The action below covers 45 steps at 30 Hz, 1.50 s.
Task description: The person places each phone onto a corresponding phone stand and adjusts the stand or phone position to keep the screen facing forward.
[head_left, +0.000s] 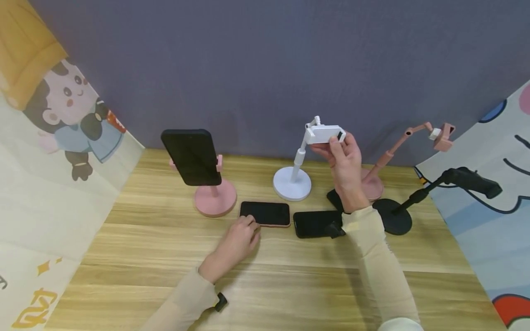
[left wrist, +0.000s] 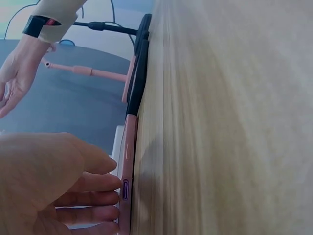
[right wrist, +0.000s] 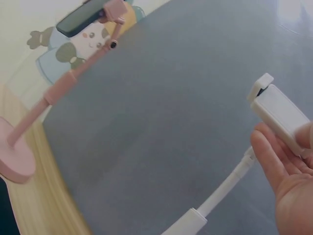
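Note:
A white phone stand (head_left: 299,158) rises from its round base near the dark back wall. My right hand (head_left: 347,168) pinches its white phone clamp (head_left: 320,134), the thumb on the clamp's front face and the fingers behind. In the right wrist view, the clamp (right wrist: 281,112) tilts above the palm. A phone with a pink edge (head_left: 267,214) lies flat on the table in front of the stand. The fingers of my left hand (head_left: 236,236) rest loosely bent at its near left corner; in the left wrist view, the fingertips (left wrist: 113,183) are at the phone's port end.
At left, a pink stand (head_left: 215,198) holds a black phone (head_left: 191,156) upright. Another black phone (head_left: 316,224) lies right of the pink-edged one, with a third dark phone (head_left: 334,199) partly behind my right arm. Pink (head_left: 385,158) and black (head_left: 399,216) stands occupy the right.

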### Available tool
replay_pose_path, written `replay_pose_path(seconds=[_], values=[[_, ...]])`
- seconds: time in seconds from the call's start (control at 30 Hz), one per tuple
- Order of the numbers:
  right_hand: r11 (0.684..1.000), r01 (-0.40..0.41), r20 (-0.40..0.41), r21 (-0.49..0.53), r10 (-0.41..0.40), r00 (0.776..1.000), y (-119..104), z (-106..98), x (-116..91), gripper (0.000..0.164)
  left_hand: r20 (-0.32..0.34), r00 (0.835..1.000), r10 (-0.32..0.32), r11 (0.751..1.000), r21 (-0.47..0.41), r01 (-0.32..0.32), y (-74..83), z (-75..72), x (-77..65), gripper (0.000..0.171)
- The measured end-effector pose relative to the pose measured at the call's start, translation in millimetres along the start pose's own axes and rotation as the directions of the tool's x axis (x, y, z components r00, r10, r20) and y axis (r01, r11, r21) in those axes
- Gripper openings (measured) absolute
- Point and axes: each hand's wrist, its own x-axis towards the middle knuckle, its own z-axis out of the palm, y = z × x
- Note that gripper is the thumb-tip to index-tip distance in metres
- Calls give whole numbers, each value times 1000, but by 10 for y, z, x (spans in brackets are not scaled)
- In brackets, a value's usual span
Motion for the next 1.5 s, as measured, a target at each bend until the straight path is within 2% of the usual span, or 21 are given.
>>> replay_pose_path(seconds=[0.23, 0.5, 0.67, 0.93, 1.5], values=[[999, 15, -24, -32, -16, 1000, 101, 161, -39, 23, -17, 1000, 9, 1000, 15, -9, 55, -14, -58, 10], [997, 6, -28, -79, -8, 1000, 191, 338, -76, 23, 2, 1000, 7, 1000, 1, -7, 117, -38, -125, 10], [991, 24, -30, -134, -28, 999, 245, 473, -117, 20, -15, 1000, 20, 1000, 1, -20, 146, -38, -164, 8], [990, 17, -53, -140, -25, 998, 258, 635, -181, 21, -41, 999, 23, 1000, 11, -23, 179, -35, -213, 6], [986, -9, -43, -169, 2, 999, 279, 841, -316, 29, -26, 1000, 8, 999, 32, -7, 236, -67, -252, 8]])
